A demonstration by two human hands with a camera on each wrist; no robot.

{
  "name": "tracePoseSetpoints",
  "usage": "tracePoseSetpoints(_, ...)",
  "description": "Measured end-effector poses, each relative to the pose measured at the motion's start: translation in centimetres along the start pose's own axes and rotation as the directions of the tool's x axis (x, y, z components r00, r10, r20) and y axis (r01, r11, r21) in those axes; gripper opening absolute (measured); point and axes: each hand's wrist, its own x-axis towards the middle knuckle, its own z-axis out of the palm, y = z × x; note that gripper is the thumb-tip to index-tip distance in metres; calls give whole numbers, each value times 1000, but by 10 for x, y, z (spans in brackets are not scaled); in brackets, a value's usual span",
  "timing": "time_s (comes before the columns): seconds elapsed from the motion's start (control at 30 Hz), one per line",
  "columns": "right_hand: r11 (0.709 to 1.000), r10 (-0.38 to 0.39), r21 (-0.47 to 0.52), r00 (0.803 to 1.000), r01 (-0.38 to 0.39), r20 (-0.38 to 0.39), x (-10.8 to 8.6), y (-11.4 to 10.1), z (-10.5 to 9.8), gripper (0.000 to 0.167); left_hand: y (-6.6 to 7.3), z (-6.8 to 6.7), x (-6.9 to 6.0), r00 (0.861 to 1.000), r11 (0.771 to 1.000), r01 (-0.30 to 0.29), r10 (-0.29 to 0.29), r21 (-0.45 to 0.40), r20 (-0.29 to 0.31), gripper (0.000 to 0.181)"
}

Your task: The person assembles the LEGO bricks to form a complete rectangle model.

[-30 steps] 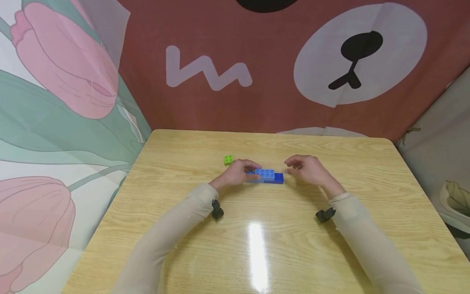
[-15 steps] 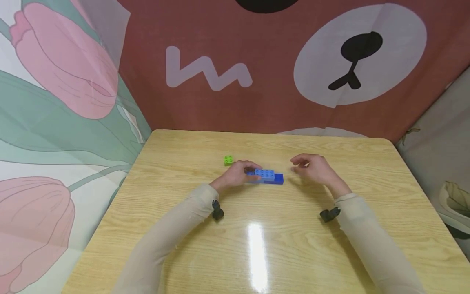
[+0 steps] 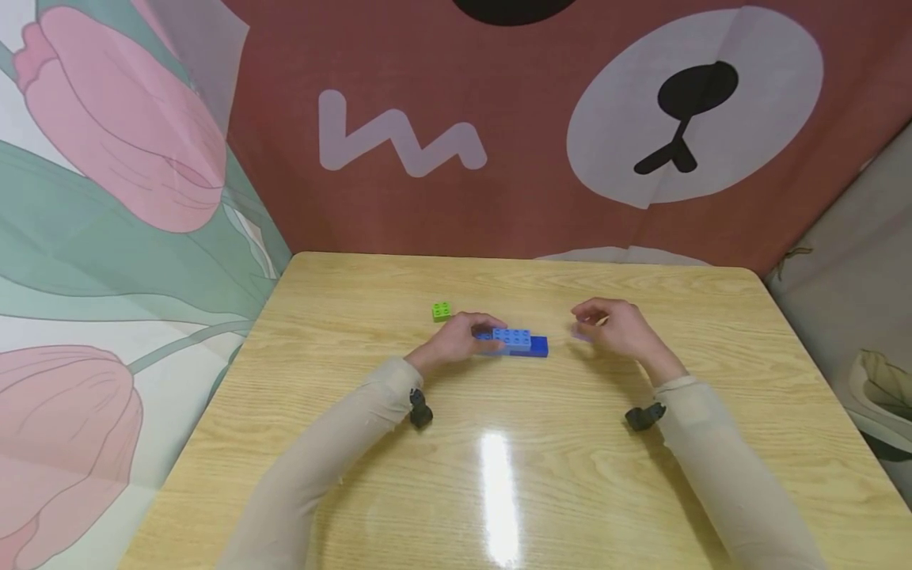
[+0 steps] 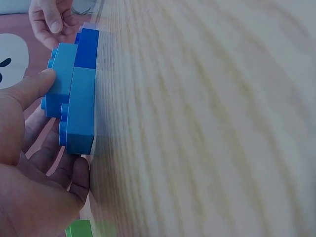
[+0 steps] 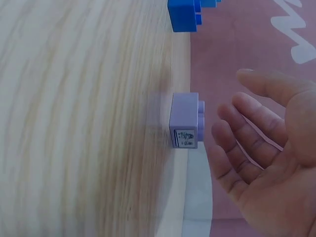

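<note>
A light blue brick (image 3: 514, 339) sits on top of a lower row. Under it, another light blue brick (image 4: 82, 111) lies end to end with a dark blue brick (image 3: 540, 347). My left hand (image 3: 456, 339) grips this stack, its thumb on the near side of the upper brick and its fingers behind. To the right, my right hand (image 3: 618, 326) hovers over a lilac brick (image 5: 184, 111) standing on the table. Its fingers curve loosely and stay apart from that brick in the right wrist view. A printed patch shows on one end of the lilac brick.
A small lime green brick (image 3: 442, 312) lies on the wooden table (image 3: 399, 475) behind my left hand. A brown printed cloth (image 3: 527, 206) hangs at the table's far edge, and a floral cloth (image 3: 93, 317) along the left side.
My right hand has drawn a little to the right, away from the blue stack, and the lilac brick now shows under its fingers. My left hand keeps its hold on the stack.
</note>
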Motion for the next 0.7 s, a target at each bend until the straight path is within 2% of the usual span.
tracePoseSetpoints(0.7, 998, 57, 13, 998, -57, 1, -6, 15, -7, 33, -2, 0, 0, 1000, 999, 14, -14, -29, 5, 37)
